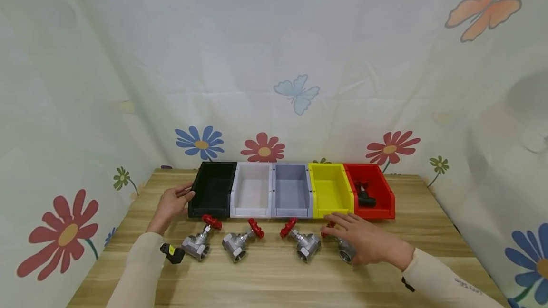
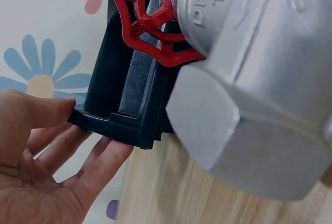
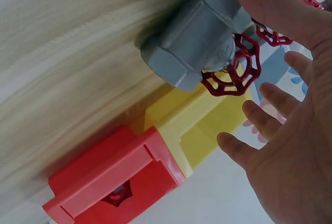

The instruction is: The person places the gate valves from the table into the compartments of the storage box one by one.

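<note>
My left hand (image 1: 172,203) touches the outer left side of the black bin (image 1: 210,213). In the left wrist view, its thumb meets the rim and the nearly straight fingers (image 2: 104,164) lie along the wall. Close beside it on the table is a metal valve (image 1: 197,246) with a red handwheel (image 2: 161,19). My right hand (image 1: 370,239) is spread over the rightmost valve (image 1: 346,251), partly covering it. Seen from the right wrist, the fingers (image 3: 267,120) are apart and not closed round that valve (image 3: 192,42); contact cannot be told.
Two more valves, one left of centre (image 1: 235,246) and one right of centre (image 1: 307,246), lie between the hands. White (image 1: 252,213), grey (image 1: 292,213), yellow (image 1: 334,213) and red (image 1: 374,214) bins adjoin the black one. A dark-bodied valve (image 1: 365,198) sits in the red bin.
</note>
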A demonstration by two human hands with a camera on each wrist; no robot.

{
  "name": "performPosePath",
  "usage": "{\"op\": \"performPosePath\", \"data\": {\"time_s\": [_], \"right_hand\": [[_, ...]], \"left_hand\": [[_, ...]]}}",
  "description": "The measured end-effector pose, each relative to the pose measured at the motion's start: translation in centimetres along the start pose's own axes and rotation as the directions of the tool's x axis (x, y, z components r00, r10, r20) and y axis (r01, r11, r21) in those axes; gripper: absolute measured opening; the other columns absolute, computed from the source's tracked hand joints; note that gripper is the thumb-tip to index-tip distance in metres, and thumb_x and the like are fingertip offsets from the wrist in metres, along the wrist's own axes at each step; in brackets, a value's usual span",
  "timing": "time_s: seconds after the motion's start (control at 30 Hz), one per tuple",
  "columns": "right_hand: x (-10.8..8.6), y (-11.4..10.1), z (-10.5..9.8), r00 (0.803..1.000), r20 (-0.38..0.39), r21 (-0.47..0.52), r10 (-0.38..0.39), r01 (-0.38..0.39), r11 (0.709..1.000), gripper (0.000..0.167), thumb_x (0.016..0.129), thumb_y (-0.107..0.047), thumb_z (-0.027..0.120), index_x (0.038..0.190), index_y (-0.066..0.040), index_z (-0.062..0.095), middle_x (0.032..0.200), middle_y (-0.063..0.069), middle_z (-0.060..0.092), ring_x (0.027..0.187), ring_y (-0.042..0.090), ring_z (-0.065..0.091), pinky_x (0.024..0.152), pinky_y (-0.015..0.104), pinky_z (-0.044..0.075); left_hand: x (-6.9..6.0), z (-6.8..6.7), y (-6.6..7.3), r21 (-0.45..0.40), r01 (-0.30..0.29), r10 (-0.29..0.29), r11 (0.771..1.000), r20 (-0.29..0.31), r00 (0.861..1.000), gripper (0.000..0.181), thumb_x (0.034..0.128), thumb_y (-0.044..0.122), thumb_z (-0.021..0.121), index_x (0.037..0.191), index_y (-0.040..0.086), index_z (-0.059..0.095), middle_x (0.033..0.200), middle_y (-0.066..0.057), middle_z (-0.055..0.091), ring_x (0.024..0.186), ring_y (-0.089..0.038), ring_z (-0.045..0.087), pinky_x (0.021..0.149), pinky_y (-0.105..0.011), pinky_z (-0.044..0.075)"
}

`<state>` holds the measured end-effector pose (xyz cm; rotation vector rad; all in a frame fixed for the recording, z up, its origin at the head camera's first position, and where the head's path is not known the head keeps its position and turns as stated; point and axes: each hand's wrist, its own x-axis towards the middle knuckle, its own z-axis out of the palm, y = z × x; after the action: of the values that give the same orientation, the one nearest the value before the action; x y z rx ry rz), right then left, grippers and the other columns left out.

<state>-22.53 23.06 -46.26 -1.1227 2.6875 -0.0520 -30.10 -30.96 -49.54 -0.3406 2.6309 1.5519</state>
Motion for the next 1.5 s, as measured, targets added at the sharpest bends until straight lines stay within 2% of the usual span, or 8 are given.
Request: {"op": "performPosePath", "data": {"time_s": [0.43, 0.73, 1.0, 1.2, 1.5], "right_hand": [[0.5, 0.2, 1.2, 0.999, 0.051, -0.048, 0.003, -0.001, 0.999, 0.104, 0.068, -0.026, 0.09, 0.153, -0.037, 0.031, 0.164, 0.001, 0.024, 0.146, 0.032, 0.03, 0.114, 0.055, 0.036], [0.8, 0.7, 1.7, 0.999, 0.025, -0.129, -0.046, 0.048, 0.991, 0.102, 0.07, -0.022, 0.088, 0.154, -0.031, 0.031, 0.164, 0.0, 0.025, 0.149, 0.031, 0.027, 0.119, 0.055, 0.028], [1.1, 0.8, 2.0, 0.999, 0.021, -0.202, -0.046, 0.05, 0.978, 0.1, 0.071, -0.018, 0.088, 0.154, -0.026, 0.033, 0.163, 0.0, 0.028, 0.149, 0.03, 0.027, 0.119, 0.052, 0.029], [1.2, 0.9, 2.1, 0.999, 0.001, -0.197, -0.05, 0.05, 0.979, 0.098, 0.07, -0.015, 0.088, 0.152, -0.025, 0.036, 0.158, 0.002, 0.035, 0.144, 0.03, 0.034, 0.115, 0.049, 0.037], [1.2, 1.1, 2.2, 0.999, -0.004, -0.17, -0.052, 0.05, 0.984, 0.096, 0.072, -0.008, 0.086, 0.152, -0.025, 0.036, 0.153, 0.004, 0.039, 0.137, 0.028, 0.04, 0.11, 0.046, 0.044]], "left_hand": [[-0.2, -0.1, 0.0, 0.005, -0.007, 0.007, 1.0, 0.007, 1.0, 0.053, 0.1035, 0.03, 0.049, 0.153, 0.014, 0.037, 0.152, -0.023, 0.041, 0.134, -0.042, 0.048, 0.096, -0.047, 0.053], [-0.3, -0.1, 0.2, 0.026, -0.008, 0.008, 1.0, 0.007, 1.0, 0.053, 0.1036, 0.03, 0.049, 0.153, 0.014, 0.037, 0.152, -0.024, 0.041, 0.133, -0.042, 0.049, 0.095, -0.047, 0.053], [-0.3, -0.1, 0.1, 0.019, -0.005, 0.005, 1.0, 0.011, 1.0, 0.054, 0.1037, 0.031, 0.049, 0.153, 0.013, 0.036, 0.152, -0.024, 0.041, 0.133, -0.043, 0.049, 0.096, -0.047, 0.053], [-0.2, -0.1, 0.2, 0.01, -0.002, 0.002, 1.0, 0.009, 1.0, 0.053, 0.1037, 0.031, 0.049, 0.153, 0.013, 0.037, 0.152, -0.024, 0.041, 0.133, -0.043, 0.049, 0.095, -0.046, 0.053], [-0.4, -0.2, 0.0, 0.045, -0.022, 0.022, 0.999, 0.009, 1.0, 0.054, 0.1035, 0.032, 0.049, 0.153, 0.013, 0.037, 0.151, -0.025, 0.041, 0.132, -0.043, 0.05, 0.092, -0.045, 0.056]]}}
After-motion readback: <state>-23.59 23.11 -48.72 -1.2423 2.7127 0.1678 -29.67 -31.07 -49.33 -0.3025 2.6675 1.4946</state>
